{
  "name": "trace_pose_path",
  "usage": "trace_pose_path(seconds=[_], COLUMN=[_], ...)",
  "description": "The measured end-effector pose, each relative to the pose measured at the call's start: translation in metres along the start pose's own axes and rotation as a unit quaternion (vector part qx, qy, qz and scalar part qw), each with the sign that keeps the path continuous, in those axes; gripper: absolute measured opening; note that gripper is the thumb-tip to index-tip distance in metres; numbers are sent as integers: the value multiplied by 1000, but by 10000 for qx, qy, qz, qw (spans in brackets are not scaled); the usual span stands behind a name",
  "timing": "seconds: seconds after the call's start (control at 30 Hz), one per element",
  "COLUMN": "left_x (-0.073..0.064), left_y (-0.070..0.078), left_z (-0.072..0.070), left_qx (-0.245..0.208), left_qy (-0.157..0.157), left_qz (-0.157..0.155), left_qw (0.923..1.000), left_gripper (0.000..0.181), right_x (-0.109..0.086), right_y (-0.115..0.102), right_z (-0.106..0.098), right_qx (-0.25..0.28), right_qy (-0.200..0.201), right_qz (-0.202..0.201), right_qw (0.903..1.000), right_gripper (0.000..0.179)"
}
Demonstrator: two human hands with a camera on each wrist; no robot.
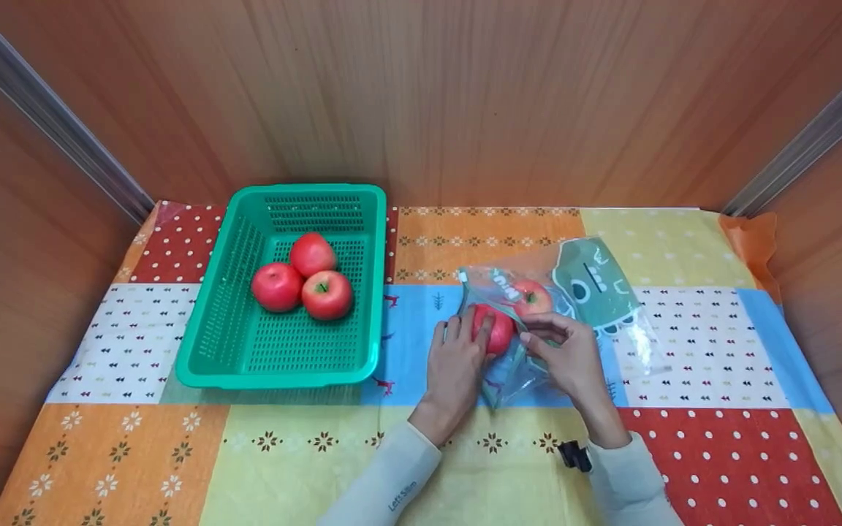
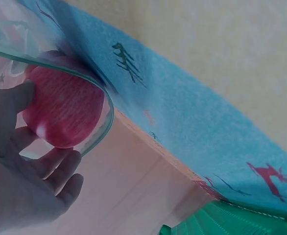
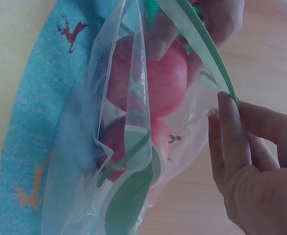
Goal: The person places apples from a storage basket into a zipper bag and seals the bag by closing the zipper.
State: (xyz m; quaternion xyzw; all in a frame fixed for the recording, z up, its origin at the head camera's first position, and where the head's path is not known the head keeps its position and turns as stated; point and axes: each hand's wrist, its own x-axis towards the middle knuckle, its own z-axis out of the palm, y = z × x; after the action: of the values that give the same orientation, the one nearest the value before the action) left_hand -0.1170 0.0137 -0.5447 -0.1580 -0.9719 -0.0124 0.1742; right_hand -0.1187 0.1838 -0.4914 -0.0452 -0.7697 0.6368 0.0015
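My left hand (image 1: 457,358) grips a red apple (image 2: 65,105) at the mouth of a clear zip bag (image 1: 596,292) with green printing. Thumb and fingers curl about the apple, which sits partly inside the opening. With thumb and fingertips, my right hand (image 3: 256,166) pinches the green zip edge (image 3: 209,46) of the bag and holds it up. Inside the bag, a second apple (image 1: 533,298) lies just beyond the first, seen through the plastic. The bag's closed end stretches away to the right on the cloth.
To the left stands a green plastic basket (image 1: 282,380) with three red apples (image 1: 327,296) in it. A patchwork-print cloth (image 1: 297,467) covers the table. Wooden panels (image 1: 421,102) rise behind and at both sides. Something orange (image 1: 753,245) lies at the back right corner.
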Motion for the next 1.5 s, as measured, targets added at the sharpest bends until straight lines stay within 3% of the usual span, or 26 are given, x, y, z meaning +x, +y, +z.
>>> trace_pose_path(seconds=[0.2,0.43,0.97,1.27,1.5], left_x=[-2,-6,-11,-15,-19], left_y=[-1,-4,-28,-42,-51], left_z=[-3,-4,-35,-45,-54], left_qx=[-262,-248,-352,-285,-334], left_qy=[-45,37,-96,152,164], left_qz=[-79,-23,-248,-385,-502], left_qw=[9996,9997,9990,9987,9980], left_gripper=[74,75,70,66,65], right_x=[-1,-2,-2,-2,-3], right_y=[0,1,-3,-2,0], right_z=[-1,-1,-3,-4,-4], right_qx=[-62,-16,-127,-74,-106], right_qy=[-3,16,35,14,-1], right_qz=[-65,-63,-27,-99,-218], right_qw=[10000,10000,9999,9999,9997], right_gripper=[25,25,27,28,27])
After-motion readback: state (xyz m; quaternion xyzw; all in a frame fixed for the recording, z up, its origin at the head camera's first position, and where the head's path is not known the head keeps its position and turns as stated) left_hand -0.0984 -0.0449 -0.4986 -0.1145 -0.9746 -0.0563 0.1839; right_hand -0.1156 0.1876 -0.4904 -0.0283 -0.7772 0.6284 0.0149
